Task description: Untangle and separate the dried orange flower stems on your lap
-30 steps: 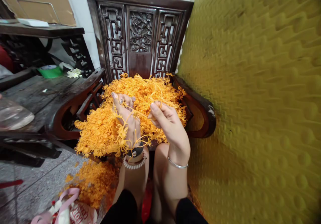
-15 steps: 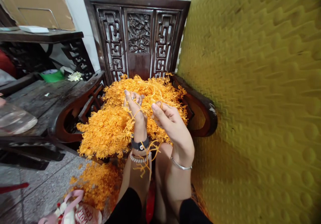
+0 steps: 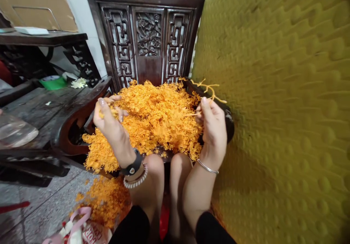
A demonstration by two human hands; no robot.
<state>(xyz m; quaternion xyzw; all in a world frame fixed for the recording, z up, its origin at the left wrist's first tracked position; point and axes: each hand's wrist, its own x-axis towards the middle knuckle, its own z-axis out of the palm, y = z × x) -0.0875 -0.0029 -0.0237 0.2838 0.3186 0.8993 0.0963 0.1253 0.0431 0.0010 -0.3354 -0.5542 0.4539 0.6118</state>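
A big heap of orange plastic sprigs fills the seat of a carved dark wooden chair. My left hand is raised over the heap's left side, fingers pinched on a small orange piece. My right hand is at the heap's right edge above the chair arm, closed on a thin branched orange sprig that sticks up and to the right. My knees sit just below the chair's front edge.
A yellow bumpy wall or panel fills the right side. More orange sprigs lie on the grey floor beside a pink-handled bag. A dark wooden table stands left, with a green dish and a clear plastic bag.
My hands were together at the heap's middle with a tangled strand between them; now they have pulled apart, left hand to the left, right hand to the right with a sprig.
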